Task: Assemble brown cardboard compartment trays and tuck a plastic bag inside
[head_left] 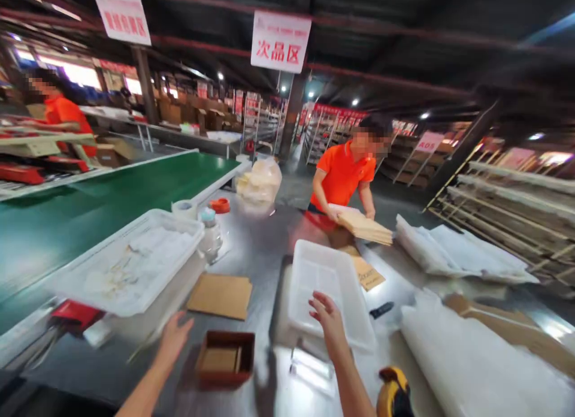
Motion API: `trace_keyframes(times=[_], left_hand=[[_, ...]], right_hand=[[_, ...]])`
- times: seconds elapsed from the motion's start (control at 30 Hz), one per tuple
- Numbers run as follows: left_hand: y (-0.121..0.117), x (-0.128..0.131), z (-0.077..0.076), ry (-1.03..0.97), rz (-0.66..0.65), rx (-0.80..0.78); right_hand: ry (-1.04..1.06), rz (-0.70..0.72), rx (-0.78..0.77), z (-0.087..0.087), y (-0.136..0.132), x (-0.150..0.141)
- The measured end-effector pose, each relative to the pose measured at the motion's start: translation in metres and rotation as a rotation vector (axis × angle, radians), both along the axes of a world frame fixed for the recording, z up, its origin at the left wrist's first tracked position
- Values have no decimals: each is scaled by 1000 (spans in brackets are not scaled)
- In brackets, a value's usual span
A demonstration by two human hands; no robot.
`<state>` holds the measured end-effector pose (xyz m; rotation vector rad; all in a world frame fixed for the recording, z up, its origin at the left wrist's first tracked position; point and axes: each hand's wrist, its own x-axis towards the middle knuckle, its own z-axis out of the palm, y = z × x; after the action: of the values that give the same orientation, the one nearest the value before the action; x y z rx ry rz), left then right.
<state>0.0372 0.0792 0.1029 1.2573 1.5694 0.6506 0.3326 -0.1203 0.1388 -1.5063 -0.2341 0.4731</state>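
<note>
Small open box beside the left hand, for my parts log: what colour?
Reddish-brown small open box, best in the head view.

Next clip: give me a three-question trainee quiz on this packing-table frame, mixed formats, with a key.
1. True or false: the right hand rests on the near rim of the empty white tray.
2. The small brown box lies nearest which hand? A) left hand B) co-worker's hand
3. Fill in: the co-worker in the orange shirt holds a stack of flat ____.

Key: 1 true; 2 A; 3 cardboard sheets.
</note>
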Motion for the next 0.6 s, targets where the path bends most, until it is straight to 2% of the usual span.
trace_keyframes(times=[0.07,0.13,0.2,0.27,0.4,0.6], left_hand=[[-1,-22,-24,81,-103,7],[1,-37,-43,161,-176,28],[6,-48,-57,235,-212,39],[11,-57,-67,296,-228,35],[11,-62,-78,341,-276,-17],[-21,-35,-87,290,-421,-115]], right_hand=[[-35,57,-155,-32,-24,-51],[18,34,-281,-56,-47,-85],[113,-2,-370,-74,-62,-107],[171,-4,-440,-87,-66,-121],[176,99,-506,-104,-46,-141],[117,283,-532,-124,3,-155]])
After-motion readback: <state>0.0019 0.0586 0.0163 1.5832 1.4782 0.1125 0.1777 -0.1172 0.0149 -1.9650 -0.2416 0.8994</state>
